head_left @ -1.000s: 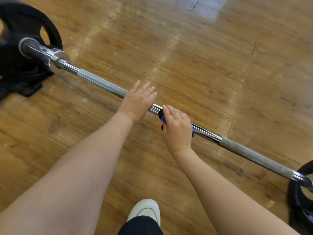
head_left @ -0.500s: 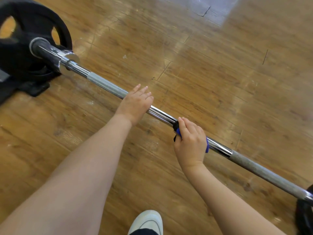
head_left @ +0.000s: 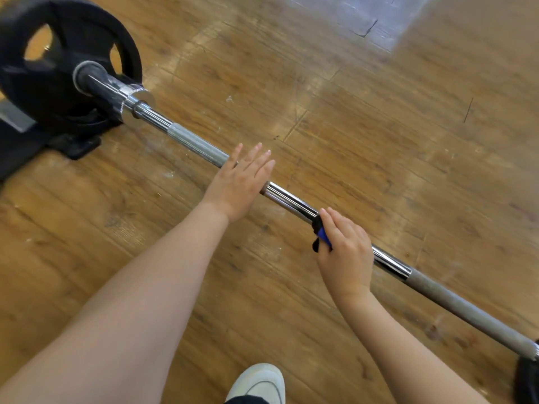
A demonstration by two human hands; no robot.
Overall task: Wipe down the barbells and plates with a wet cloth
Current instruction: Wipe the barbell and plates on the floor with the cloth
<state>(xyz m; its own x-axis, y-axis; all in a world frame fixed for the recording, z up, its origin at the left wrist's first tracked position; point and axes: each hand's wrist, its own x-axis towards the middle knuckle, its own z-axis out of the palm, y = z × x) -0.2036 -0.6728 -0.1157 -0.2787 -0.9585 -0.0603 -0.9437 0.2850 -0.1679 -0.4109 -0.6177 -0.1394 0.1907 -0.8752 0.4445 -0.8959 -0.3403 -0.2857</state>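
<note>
A chrome barbell [head_left: 291, 199] lies slantwise across the wooden floor, from upper left to lower right. A black plate [head_left: 67, 39] sits on its far left end. The edge of another black plate [head_left: 526, 383] shows at the lower right corner. My left hand [head_left: 239, 182] rests flat on the bar's middle with straight fingers. My right hand [head_left: 345, 252] wraps a blue and black cloth [head_left: 320, 234] around the smooth part of the bar, just right of the left hand. Most of the cloth is hidden under my fingers.
A black stand or mat [head_left: 43, 141] lies under the left plate. My white shoe [head_left: 259, 383] shows at the bottom edge. A pale patch of floor [head_left: 373, 13] is at the top. Wooden floor [head_left: 379, 126] stretches beyond the bar.
My right hand with the cloth has slid rightward along the bar, away from the left hand. The view has shifted, bringing the left plate further into frame.
</note>
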